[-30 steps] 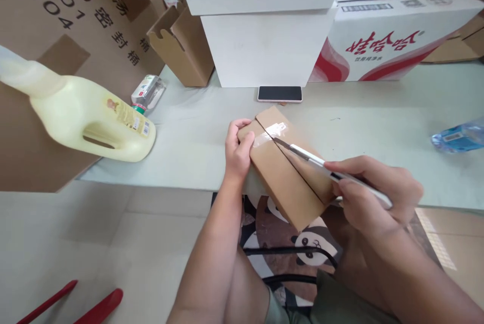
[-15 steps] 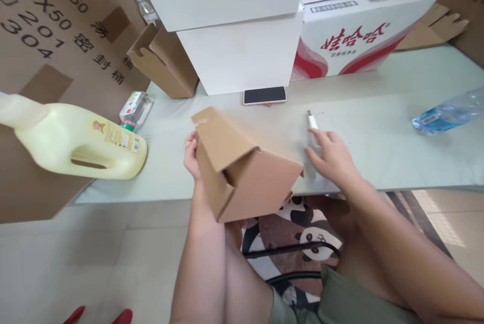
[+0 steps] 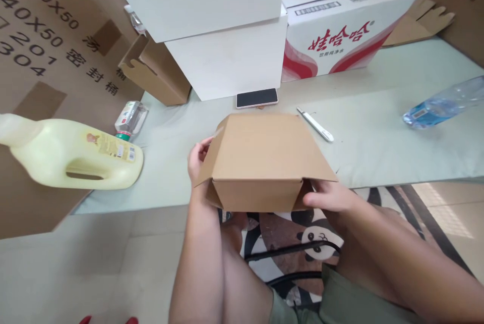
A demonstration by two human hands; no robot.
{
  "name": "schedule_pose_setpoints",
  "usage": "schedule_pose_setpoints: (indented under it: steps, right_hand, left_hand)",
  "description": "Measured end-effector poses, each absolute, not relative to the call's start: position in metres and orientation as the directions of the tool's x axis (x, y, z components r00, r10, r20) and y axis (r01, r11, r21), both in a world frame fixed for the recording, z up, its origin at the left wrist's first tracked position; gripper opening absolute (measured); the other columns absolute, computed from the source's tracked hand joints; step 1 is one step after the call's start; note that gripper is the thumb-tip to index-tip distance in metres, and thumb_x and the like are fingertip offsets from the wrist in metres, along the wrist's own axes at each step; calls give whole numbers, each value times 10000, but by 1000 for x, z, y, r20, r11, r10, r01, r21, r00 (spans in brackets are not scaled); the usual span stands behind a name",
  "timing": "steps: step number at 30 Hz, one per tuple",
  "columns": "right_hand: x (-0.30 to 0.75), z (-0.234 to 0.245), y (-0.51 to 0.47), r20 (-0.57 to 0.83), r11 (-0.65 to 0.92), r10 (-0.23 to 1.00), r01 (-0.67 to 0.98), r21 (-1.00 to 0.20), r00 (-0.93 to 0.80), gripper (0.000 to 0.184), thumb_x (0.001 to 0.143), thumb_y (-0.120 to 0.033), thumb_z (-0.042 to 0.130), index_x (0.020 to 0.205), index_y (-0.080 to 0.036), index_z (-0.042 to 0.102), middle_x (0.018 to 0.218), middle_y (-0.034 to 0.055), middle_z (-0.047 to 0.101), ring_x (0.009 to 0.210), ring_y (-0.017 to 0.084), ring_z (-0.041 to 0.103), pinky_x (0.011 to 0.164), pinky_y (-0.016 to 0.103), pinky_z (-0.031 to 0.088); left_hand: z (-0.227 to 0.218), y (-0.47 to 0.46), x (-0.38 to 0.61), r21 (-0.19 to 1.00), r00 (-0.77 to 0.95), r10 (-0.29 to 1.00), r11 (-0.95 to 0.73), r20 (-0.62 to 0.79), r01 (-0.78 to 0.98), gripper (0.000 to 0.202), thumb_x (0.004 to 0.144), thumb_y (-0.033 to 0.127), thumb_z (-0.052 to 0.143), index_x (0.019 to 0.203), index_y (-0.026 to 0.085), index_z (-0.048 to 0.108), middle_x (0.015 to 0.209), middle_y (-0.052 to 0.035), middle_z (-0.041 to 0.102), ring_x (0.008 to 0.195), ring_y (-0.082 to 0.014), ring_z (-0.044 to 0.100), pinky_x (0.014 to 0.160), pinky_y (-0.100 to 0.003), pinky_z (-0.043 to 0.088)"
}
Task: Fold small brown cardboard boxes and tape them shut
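Note:
A brown cardboard box sits at the table's near edge, its broad face up and its side flaps sticking out. My left hand is closed on its left side, the fingers partly hidden behind a flap. At the near right corner, my right hand grips the box, thumb in front and the other fingers hidden under the flap. A white utility knife lies on the table beyond the box, to its right, with its metal tip pointing away to the left.
Behind the box lie a phone and stacked white cartons. To the left are a large yellow jug, a small clear bottle and an upright cardboard box. A water bottle lies at the right.
The cardboard box has turned from a tilted pose to lie squarer, broad face up. My right hand has left the utility knife and moved nearer, onto the box's right corner.

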State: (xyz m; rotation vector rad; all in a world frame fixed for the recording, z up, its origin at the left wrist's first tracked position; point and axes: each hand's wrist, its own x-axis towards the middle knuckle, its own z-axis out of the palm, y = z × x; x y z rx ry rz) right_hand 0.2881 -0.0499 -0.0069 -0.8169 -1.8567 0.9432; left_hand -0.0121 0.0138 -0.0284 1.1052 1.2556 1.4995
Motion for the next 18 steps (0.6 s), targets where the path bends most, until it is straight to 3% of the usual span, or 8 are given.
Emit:
schedule_pose_setpoints:
  steps: [2, 5, 9, 12, 15, 18]
  right_hand:
    - [287, -3, -51, 384, 498, 790, 136, -857, -478, 404, 847, -610, 648, 1039, -261, 713, 905, 64, 757, 911, 254, 730, 833, 403, 617]
    - [282, 0, -50, 303, 415, 869, 243, -877, -391, 286, 839, -463, 694, 991, -222, 698, 901, 78, 750, 868, 248, 722, 749, 391, 619]
    - [279, -6, -40, 144, 211, 975, 504, -838, -168, 259, 796, -379, 694, 970, -186, 691, 903, 113, 739, 798, 269, 707, 646, 388, 579]
    - [282, -14, -32, 116, 85, 993, 650, -755, 6, 292, 765, -468, 711, 856, -192, 691, 761, 96, 711, 667, 262, 664, 555, 371, 508]
    - [285, -18, -28, 66, -14, 994, 678, -735, 93, 334, 743, -521, 717, 776, -191, 681, 678, 86, 689, 608, 253, 640, 515, 356, 461]
    - [283, -19, -28, 7, -19, 999, 568, -823, 43, 285, 759, -465, 705, 821, -187, 714, 799, 107, 744, 744, 280, 697, 628, 384, 526]
  left_hand:
    - [-21, 9, -11, 974, -264, 962, 10, -72, -228, 498, 811, 636, 536, 893, 185, 731, 825, -63, 717, 774, -202, 669, 714, -340, 515]
    - [-13, 3, -3, 941, -293, 930, 127, -223, -313, 442, 718, 596, 642, 849, 185, 736, 874, -65, 722, 772, -176, 647, 701, -299, 497]
    - [-15, 1, 6, 944, -245, 928, 222, -281, -242, 416, 665, 513, 743, 908, 176, 739, 991, -73, 732, 727, -130, 602, 559, -220, 404]
    - [-16, 4, 10, 922, -186, 929, 260, -320, -285, 383, 651, 436, 803, 901, 160, 713, 862, -57, 709, 675, -114, 590, 514, -202, 378]
    - [-12, 6, 11, 905, -172, 948, 186, -267, -381, 353, 619, 260, 845, 920, 181, 678, 845, -30, 701, 679, -111, 618, 564, -209, 449]
    - [-5, 5, 13, 868, -147, 972, 92, -185, -488, 361, 617, 163, 808, 951, 197, 675, 927, -36, 720, 777, -129, 660, 698, -238, 525]
